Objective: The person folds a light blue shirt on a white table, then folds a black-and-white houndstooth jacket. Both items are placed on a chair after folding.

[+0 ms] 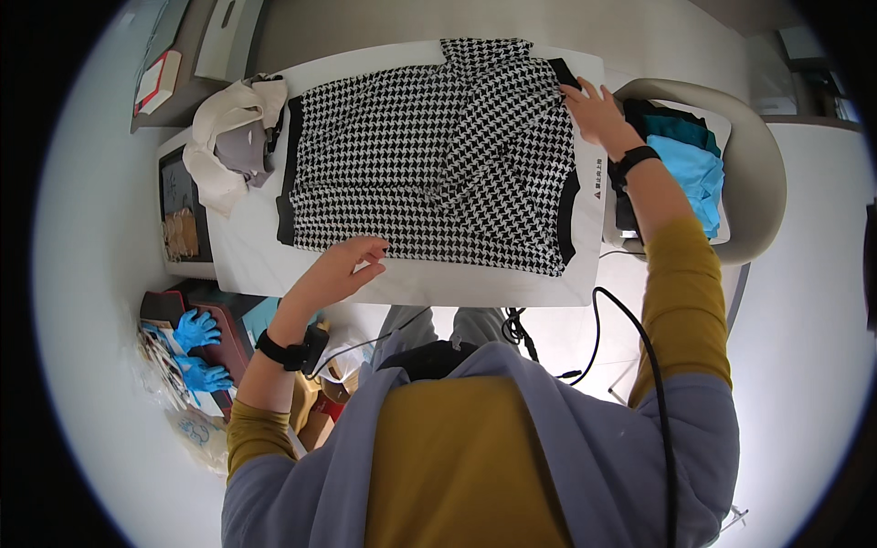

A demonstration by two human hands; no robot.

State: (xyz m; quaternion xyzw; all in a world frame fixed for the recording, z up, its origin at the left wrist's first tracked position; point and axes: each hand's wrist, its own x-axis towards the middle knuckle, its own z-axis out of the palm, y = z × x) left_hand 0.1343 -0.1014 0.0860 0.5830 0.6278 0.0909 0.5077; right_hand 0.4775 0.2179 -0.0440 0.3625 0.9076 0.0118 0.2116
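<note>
A knit top in black-and-white houndstooth (384, 137) lies spread sideways on a white marble-patterned table (411, 279). Its black hem band (292, 151) faces left, and one sleeve (510, 103) is folded diagonally across the body. At the far right corner, my right hand (595, 113) touches the fabric beside a black cuff (563, 72); its fingers are spread, and whether any of them pinch the cloth is unclear. Close to the near edge of the garment, my left hand (346, 268) holds nothing, its thumb and loosely curled fingers apart.
Crumpled beige and grey clothing (229, 147) sits at the table's left end. Folded clothes (685, 161), light blue on top, rest on a beige chair (757, 178) to the right. A black cable (647, 335) runs beside my right arm. Blue gloves (199, 346) lie at lower left.
</note>
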